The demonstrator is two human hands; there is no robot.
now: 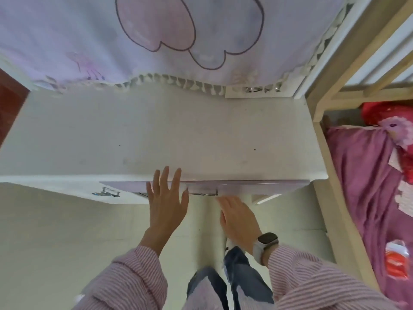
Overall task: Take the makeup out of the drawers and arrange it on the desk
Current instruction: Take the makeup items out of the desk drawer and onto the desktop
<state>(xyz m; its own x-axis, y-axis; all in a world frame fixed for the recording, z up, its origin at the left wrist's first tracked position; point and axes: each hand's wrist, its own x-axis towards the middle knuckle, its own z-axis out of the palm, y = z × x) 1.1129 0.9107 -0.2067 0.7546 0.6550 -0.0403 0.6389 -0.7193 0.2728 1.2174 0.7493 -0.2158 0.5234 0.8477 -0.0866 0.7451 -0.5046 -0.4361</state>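
Note:
A white desk [156, 133] fills the middle of the view, its top bare. Under its front edge runs a pale lilac drawer front [257, 186] with a metal handle [202, 193]. My left hand [166, 203] is spread flat with straight fingers over the desk's front edge, just left of the handle. My right hand [238, 219] reaches toward the drawer's underside to the right of the handle; its fingertips are hidden, so its grip is unclear. It wears a watch at the wrist. No makeup is in sight.
A second drawer with an ornate silver handle [106, 193] sits lower left. A curtain with pink heart prints [156, 30] hangs behind the desk. A wooden bed frame [330, 198] with purple bedding [366, 186] stands right. Pale floor tiles lie below.

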